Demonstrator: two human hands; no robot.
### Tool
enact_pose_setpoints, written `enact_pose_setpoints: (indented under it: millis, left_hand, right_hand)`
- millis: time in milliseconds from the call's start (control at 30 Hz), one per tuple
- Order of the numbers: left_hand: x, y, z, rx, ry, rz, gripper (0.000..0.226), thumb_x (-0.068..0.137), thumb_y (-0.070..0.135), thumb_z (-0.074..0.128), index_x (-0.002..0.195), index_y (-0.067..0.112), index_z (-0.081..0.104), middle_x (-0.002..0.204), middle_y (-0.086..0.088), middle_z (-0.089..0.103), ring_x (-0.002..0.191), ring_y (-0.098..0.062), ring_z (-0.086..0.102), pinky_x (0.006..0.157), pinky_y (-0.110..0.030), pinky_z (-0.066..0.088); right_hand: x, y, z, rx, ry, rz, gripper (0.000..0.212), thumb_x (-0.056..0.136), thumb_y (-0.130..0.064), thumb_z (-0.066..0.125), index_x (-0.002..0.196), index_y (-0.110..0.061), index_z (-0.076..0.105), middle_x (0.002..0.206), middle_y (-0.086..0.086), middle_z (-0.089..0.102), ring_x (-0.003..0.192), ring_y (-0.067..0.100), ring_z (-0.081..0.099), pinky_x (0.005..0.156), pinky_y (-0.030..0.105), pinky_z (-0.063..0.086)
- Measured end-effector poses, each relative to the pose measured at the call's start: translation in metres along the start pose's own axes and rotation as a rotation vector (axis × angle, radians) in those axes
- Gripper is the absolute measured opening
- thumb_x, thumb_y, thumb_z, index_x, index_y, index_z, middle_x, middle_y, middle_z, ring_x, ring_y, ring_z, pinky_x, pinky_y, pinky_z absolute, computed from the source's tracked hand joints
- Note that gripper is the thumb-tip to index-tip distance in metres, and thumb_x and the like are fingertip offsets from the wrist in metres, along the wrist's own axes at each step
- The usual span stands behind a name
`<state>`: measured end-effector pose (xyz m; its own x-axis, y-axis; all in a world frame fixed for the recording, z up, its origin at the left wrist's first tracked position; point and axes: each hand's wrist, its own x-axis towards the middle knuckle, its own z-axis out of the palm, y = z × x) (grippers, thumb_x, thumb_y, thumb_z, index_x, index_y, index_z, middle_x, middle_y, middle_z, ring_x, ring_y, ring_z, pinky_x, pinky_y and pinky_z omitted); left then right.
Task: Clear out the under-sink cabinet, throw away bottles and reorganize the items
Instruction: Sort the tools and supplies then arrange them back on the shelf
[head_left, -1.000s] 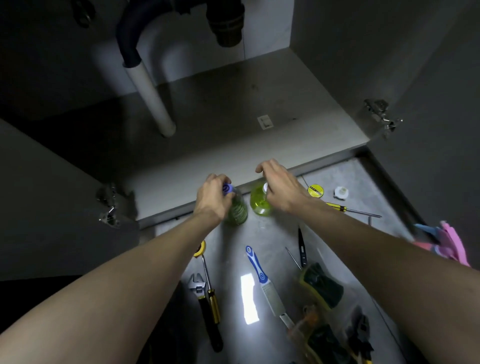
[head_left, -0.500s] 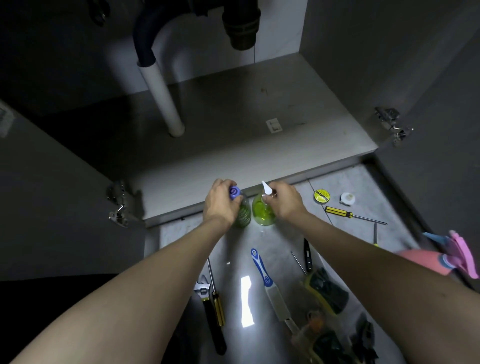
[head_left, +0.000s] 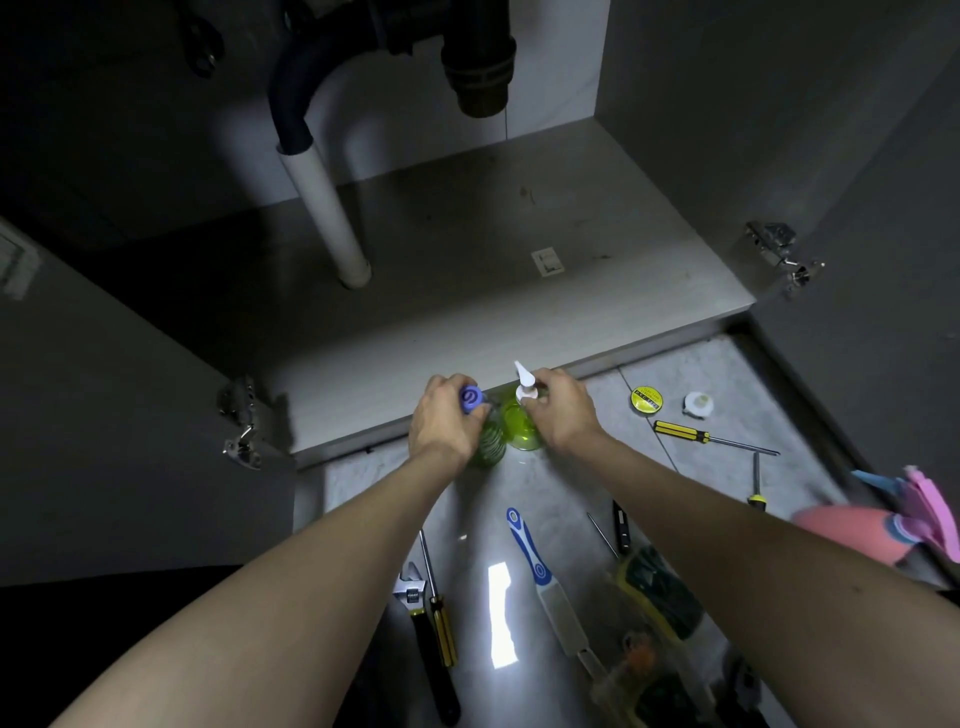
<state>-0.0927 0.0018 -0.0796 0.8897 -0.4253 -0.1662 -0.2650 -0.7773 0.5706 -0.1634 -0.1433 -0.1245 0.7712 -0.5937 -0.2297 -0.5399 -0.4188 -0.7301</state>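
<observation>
Wrench (head_left: 411, 590), screwdrivers (head_left: 707, 437), scraper (head_left: 540, 571) on tiled floor (head_left: 727, 374).

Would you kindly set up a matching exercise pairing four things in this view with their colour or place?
Things:
1. Pump bottle
2. Blue-capped bottle
3. Tape roll
4. Wrench

Descriptions:
A. Gripped by the left hand
B. Yellow, right of both bottles
C. Held by the right hand
D. On the floor between the forearms

Pairs: 1-C, 2-A, 3-B, 4-D
</observation>
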Motion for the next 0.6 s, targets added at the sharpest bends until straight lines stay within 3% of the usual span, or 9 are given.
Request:
enact_pose_setpoints:
  millis: [67,233,433,533,600]
  left_hand:
    - [0.000,0.002,0.000,0.036,-0.008,-0.002,0.022,0.090,0.030,0.069,0.109,0.021,0.064,0.114,-0.004,0.056,0.102,-0.026,0.056,0.087,-0.037,0.051]
    - [0.001,0.010,0.007,0.097,0.013,0.011,0.037,0.088,0.032,0.065,0.124,0.022,0.059,0.125,-0.005,0.054,0.120,-0.028,0.049,0.094,-0.037,0.047]
    - [0.004,0.045,0.023,0.237,0.059,0.233,0.053,0.087,0.038,0.062,0.136,0.023,0.049,0.132,-0.006,0.052,0.126,-0.028,0.045,0.110,-0.043,0.033]
    - [0.007,0.066,0.030,0.301,0.027,0.341,0.043,0.090,0.033,0.060,0.131,0.021,0.054,0.128,-0.008,0.055,0.119,-0.030,0.049,0.106,-0.045,0.039]
    - [0.010,0.075,0.031,0.347,-0.013,0.324,0.035,0.091,0.033,0.060,0.124,0.020,0.058,0.124,-0.009,0.056,0.114,-0.031,0.052,0.100,-0.045,0.045]
  right_hand:
    - [-0.004,0.000,-0.005,0.030,-0.023,0.022,0.031,0.091,-0.013,0.064,0.121,-0.020,0.068,0.119,0.005,0.066,0.107,0.027,0.063,0.095,0.038,0.051]
    - [-0.023,0.022,-0.042,-0.060,-0.071,0.017,0.040,0.086,-0.007,0.058,0.123,-0.021,0.066,0.119,0.001,0.066,0.098,0.019,0.060,0.087,0.023,0.044]
    - [-0.073,0.071,-0.132,-0.379,-0.017,0.006,0.040,0.089,-0.012,0.056,0.129,-0.017,0.059,0.129,0.004,0.058,0.124,0.026,0.050,0.099,0.039,0.046]
    - [-0.106,0.097,-0.182,-0.558,0.095,0.082,0.044,0.088,-0.014,0.057,0.133,-0.015,0.056,0.134,0.005,0.053,0.128,0.028,0.044,0.099,0.040,0.045]
    - [-0.131,0.117,-0.210,-0.678,0.177,0.175,0.046,0.089,-0.016,0.057,0.134,-0.012,0.050,0.135,0.008,0.049,0.126,0.030,0.043,0.097,0.041,0.046]
